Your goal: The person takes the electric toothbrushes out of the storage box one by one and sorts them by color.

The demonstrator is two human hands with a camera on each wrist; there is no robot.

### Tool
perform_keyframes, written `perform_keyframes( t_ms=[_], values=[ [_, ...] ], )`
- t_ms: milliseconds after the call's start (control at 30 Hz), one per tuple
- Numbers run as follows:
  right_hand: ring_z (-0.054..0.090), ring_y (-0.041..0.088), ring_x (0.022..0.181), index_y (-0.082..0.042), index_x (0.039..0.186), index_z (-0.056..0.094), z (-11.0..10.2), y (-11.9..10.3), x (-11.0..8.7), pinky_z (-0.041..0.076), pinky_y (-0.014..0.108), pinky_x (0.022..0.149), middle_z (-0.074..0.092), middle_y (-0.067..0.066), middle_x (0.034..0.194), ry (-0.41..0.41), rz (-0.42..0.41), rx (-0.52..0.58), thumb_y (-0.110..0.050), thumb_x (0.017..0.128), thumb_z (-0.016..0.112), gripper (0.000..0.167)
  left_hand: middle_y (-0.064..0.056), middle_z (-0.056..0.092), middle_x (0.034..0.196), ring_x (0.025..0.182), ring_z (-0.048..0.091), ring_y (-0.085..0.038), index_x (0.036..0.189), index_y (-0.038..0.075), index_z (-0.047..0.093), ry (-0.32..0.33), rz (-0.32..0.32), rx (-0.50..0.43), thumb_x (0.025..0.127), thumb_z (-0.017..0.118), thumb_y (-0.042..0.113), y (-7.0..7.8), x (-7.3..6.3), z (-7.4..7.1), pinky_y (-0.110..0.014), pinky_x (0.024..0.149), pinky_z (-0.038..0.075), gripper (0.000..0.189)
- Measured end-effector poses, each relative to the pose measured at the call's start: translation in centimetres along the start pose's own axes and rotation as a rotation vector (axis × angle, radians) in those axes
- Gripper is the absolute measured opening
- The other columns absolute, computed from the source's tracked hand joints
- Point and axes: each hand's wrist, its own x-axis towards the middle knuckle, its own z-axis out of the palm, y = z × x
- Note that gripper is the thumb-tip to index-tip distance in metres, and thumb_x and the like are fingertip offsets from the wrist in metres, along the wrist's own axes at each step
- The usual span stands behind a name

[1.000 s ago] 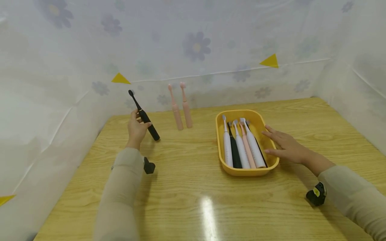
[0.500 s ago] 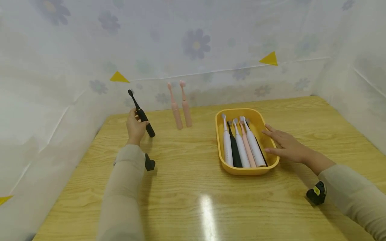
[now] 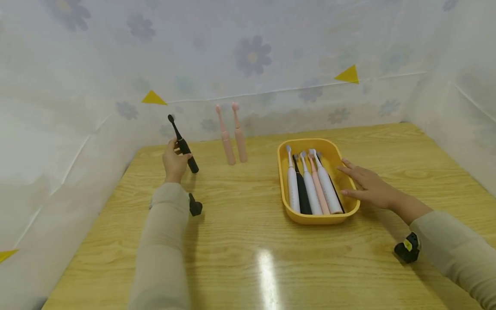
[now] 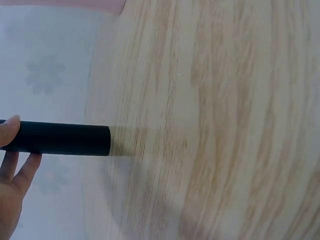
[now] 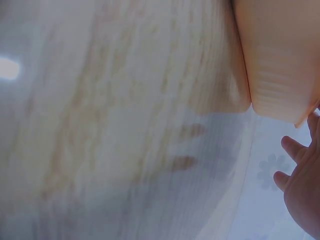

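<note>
My left hand [image 3: 175, 161] grips a black electric toothbrush [image 3: 187, 154] by its handle, brush head up and tilted left. In the left wrist view the base of the black handle [image 4: 75, 139] is close to the table surface, thumb on one side and fingers on the other. Two pink electric toothbrushes [image 3: 227, 147] stand upright side by side to the right of it. My right hand [image 3: 368, 185], fingers extended, rests at the right rim of a yellow tray [image 3: 318, 220]. Inside the tray lie several white, black and pink toothbrushes [image 3: 309, 191], side by side with heads toward the back.
A wood-grain table [image 3: 232, 241] spans the work area. A white flower-patterned sheet [image 3: 252, 56] hangs behind it and along both sides, with yellow triangles [image 3: 347, 75] stuck on it.
The black toothbrush in my left hand has swung more upright, its base moving back and slightly left. My right hand and the tray stay where they were.
</note>
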Motion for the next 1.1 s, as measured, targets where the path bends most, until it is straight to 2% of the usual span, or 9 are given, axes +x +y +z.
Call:
perform_keyframes(
  t_ms=[300, 733, 1100],
  values=[
    [0.012, 0.044, 0.122, -0.005, 0.137, 0.022, 0.0, -0.4, 0.0, 0.012, 0.063, 0.088, 0.005, 0.016, 0.142, -0.002, 0.006, 0.009, -0.027, 0.084, 0.055, 0.066, -0.015, 0.045, 0.117, 0.102, 0.048, -0.028, 0.128, 0.01, 0.04, 0.007, -0.015, -0.018, 0.075, 0.06, -0.008, 0.0, 0.3, 0.0, -0.034, 0.079, 0.045, 0.06],
    [0.012, 0.043, 0.122, -0.007, 0.137, 0.022, 0.2, -0.5, 0.0, 0.012, 0.063, 0.088, 0.005, 0.014, 0.142, -0.004, 0.006, 0.013, -0.027, 0.084, 0.056, 0.066, -0.016, 0.044, 0.119, 0.104, 0.046, -0.027, 0.131, 0.008, 0.035, -0.013, -0.034, 0.016, 0.077, 0.06, -0.004, -0.1, -0.2, -0.4, -0.034, 0.081, 0.044, 0.06],
    [0.012, 0.043, 0.122, -0.005, 0.137, 0.022, 0.3, -0.5, 0.2, 0.012, 0.063, 0.088, 0.005, 0.015, 0.142, -0.016, 0.012, 0.017, -0.028, 0.084, 0.055, 0.066, -0.012, 0.045, 0.116, 0.103, 0.046, -0.024, 0.129, 0.013, 0.037, 0.016, -0.101, -0.072, 0.078, 0.063, 0.004, -0.4, -1.0, -0.9, -0.032, 0.081, 0.043, 0.058]
  ],
)
